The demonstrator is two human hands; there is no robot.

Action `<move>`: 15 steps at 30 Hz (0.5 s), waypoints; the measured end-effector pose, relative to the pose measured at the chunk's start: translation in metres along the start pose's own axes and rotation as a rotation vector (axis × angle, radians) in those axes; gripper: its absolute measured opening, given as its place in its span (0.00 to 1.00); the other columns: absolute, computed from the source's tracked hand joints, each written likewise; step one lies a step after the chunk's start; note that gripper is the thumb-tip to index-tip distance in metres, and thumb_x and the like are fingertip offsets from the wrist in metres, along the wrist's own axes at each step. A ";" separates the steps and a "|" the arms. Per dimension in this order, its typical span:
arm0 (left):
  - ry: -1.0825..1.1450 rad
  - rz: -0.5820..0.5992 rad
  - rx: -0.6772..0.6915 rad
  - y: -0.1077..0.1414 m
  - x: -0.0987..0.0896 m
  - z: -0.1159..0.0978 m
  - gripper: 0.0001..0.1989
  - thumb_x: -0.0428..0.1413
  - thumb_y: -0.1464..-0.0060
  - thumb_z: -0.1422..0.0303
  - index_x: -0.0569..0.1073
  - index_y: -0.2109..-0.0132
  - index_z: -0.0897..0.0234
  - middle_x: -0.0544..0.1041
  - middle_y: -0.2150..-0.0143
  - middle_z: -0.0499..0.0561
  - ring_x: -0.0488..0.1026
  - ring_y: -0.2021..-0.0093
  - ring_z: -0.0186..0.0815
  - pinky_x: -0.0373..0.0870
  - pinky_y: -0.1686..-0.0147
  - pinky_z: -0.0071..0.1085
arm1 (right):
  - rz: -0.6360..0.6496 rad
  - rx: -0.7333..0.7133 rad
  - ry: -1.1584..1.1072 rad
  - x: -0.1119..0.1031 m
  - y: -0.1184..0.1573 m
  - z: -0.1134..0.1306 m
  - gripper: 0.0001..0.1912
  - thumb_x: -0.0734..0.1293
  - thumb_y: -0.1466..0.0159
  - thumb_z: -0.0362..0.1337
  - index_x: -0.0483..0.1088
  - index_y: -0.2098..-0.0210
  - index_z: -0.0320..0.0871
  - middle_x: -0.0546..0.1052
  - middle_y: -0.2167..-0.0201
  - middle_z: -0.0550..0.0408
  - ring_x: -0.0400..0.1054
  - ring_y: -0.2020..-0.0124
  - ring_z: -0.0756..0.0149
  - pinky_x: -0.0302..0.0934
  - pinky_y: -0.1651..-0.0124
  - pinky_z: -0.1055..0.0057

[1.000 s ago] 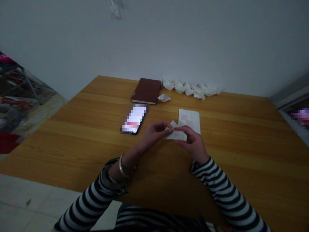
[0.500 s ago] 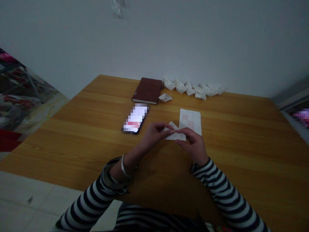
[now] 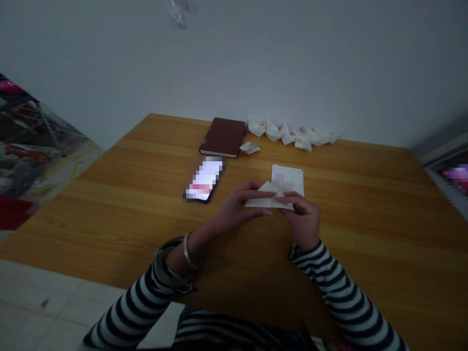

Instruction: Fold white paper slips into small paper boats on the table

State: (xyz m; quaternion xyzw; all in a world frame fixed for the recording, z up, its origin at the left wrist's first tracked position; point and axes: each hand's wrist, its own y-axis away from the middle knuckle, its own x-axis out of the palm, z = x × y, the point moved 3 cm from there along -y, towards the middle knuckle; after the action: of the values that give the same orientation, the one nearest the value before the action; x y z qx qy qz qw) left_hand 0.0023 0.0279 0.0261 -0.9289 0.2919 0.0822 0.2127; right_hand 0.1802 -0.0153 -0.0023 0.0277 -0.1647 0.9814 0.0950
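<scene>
Head view: left hand (image 3: 237, 208) and right hand (image 3: 302, 222) together, clamped on a folded white paper (image 3: 268, 199) overlapping a flat printed sheet (image 3: 292, 176); beyond that sheet, one paper boat (image 3: 249, 148), about six crumpled paper boats (image 3: 288, 134) in a row, one brown notebook (image 3: 222, 137).

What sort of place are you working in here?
Probably a room in a home: a wooden table against a plain white wall, above a tiled floor.

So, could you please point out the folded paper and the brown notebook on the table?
folded paper (image 3: 265, 202): head view, on its white lower strip between the hands.
brown notebook (image 3: 222, 137): head view, on the middle of its cover.
</scene>
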 end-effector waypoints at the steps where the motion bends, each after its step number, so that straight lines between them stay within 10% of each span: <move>1: 0.000 -0.011 -0.003 0.000 0.000 0.001 0.19 0.65 0.48 0.66 0.78 0.47 0.56 0.73 0.55 0.54 0.72 0.54 0.39 0.69 0.53 0.38 | 0.006 0.001 0.001 0.001 0.000 0.000 0.09 0.74 0.45 0.31 0.80 0.67 0.52 0.78 0.65 0.55 0.72 0.61 0.62 0.68 0.58 0.64; 15: -0.140 -0.026 -0.001 0.000 -0.002 0.005 0.17 0.60 0.43 0.66 0.77 0.46 0.56 0.74 0.57 0.53 0.72 0.57 0.37 0.70 0.57 0.35 | 0.043 0.038 0.031 0.004 -0.001 -0.001 0.08 0.73 0.43 0.36 0.80 0.62 0.51 0.79 0.62 0.54 0.72 0.58 0.61 0.67 0.54 0.62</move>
State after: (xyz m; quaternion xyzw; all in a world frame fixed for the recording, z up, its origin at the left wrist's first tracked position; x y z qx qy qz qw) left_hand 0.0003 0.0312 0.0220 -0.9246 0.2642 0.1446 0.2331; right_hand 0.1761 -0.0129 -0.0022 0.0110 -0.1450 0.9865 0.0757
